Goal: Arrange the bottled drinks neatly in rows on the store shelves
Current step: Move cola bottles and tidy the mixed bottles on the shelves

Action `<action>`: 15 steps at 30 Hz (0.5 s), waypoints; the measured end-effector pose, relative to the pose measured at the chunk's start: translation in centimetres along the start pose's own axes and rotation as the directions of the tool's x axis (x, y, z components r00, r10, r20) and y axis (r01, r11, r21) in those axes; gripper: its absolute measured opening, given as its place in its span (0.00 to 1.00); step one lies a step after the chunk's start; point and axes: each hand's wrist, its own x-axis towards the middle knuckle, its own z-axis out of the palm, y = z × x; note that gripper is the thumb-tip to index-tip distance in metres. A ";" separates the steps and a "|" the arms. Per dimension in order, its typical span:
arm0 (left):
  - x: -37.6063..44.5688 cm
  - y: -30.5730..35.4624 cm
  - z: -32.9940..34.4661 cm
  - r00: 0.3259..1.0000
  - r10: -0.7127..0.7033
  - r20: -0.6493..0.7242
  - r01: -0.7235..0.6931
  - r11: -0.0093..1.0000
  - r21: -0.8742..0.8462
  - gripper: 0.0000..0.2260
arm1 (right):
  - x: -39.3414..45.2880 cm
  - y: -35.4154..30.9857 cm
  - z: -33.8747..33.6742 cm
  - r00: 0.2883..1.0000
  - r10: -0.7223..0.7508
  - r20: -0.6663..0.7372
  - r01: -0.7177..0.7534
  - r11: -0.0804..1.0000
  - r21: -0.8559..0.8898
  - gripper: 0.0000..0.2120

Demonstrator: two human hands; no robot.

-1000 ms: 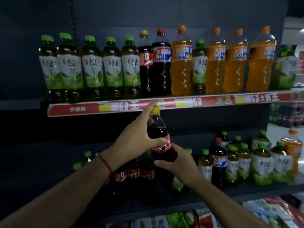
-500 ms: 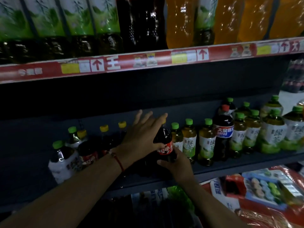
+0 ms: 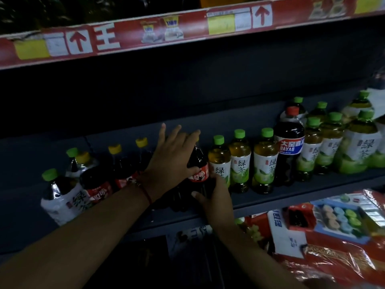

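A dark cola bottle (image 3: 199,165) with a red label stands on the lower dark shelf (image 3: 291,191), next to a row of green tea bottles (image 3: 240,161). My left hand (image 3: 173,157) lies over its top and shoulder, fingers spread straight, thumb against the label. My right hand (image 3: 214,197) holds the bottle low down, its thumb curled across the front of the base. To the left stand more cola bottles with yellow caps (image 3: 115,163) and a green tea bottle (image 3: 62,192).
A red price strip (image 3: 166,32) marks the upper shelf edge above. A large Dayao cola bottle (image 3: 289,140) and bigger green tea bottles (image 3: 360,142) fill the right side. Packaged goods in red wrapping (image 3: 333,236) lie below the shelf.
The cola bottle has come down from in front of the upper shelf onto the lower shelf. My left hand's fingers have opened over its top, and the view has dropped and closed in.
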 end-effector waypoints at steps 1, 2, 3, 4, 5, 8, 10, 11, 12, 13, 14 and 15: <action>0.0 0.0 0.2 1.000 -0.002 -0.009 0.001 1.000 -0.020 0.46 | -0.3 -0.1 -0.2 1.000 -0.002 0.002 0.002 1.000 0.000 0.27; -0.1 0.0 0.3 1.000 -0.006 -0.009 0.006 0.999 -0.046 0.46 | -0.5 -0.2 -0.5 1.000 -0.020 0.004 0.020 1.000 -0.007 0.25; -0.1 -0.1 0.4 1.000 -0.011 -0.007 0.010 0.997 -0.072 0.46 | -0.7 -0.5 -0.9 0.999 -0.050 0.002 0.050 0.998 -0.023 0.22; -0.1 -0.1 0.5 1.000 -0.012 -0.012 0.010 0.996 -0.088 0.46 | -0.7 -1.0 -1.5 0.994 -0.105 -0.006 0.104 0.994 -0.041 0.20; -0.2 -0.1 0.5 1.000 -0.009 -0.020 0.007 0.996 -0.094 0.46 | -0.6 -1.5 -2.2 0.984 -0.179 -0.018 0.177 0.982 -0.072 0.18; -0.3 -0.1 0.7 0.999 0.002 -0.036 -0.005 0.995 -0.100 0.46 | 0.9 -4.5 -4.9 0.900 -0.434 -0.042 0.400 0.860 -0.316 0.18; -0.3 -0.1 0.9 0.998 0.005 -0.058 -0.011 0.995 -0.104 0.46 | 2.7 -7.0 -6.5 0.848 -0.530 0.020 0.466 0.727 -0.505 0.22; -0.3 -0.1 0.9 0.998 0.006 -0.066 -0.013 0.995 -0.104 0.47 | 3.7 -8.0 -7.0 0.835 -0.544 0.081 0.479 0.649 -0.591 0.24; -0.4 -0.1 0.9 0.997 0.005 -0.071 -0.012 0.994 -0.104 0.47 | 4.7 -8.8 -7.3 0.840 -0.519 0.158 0.482 0.578 -0.658 0.27; -0.4 -0.2 0.9 0.997 0.002 -0.075 -0.010 0.994 -0.106 0.47 | 5.6 -9.3 -7.4 0.859 -0.455 0.234 0.474 0.533 -0.701 0.28; -0.4 -0.1 0.8 0.997 0.003 -0.079 -0.011 0.994 -0.107 0.47 | 6.5 -9.7 -7.5 0.886 -0.359 0.294 0.452 0.518 -0.726 0.30; -0.5 -0.1 0.8 0.997 0.005 -0.078 -0.013 0.994 -0.108 0.47 | 7.4 -9.8 -7.6 0.909 -0.246 0.337 0.418 0.520 -0.745 0.30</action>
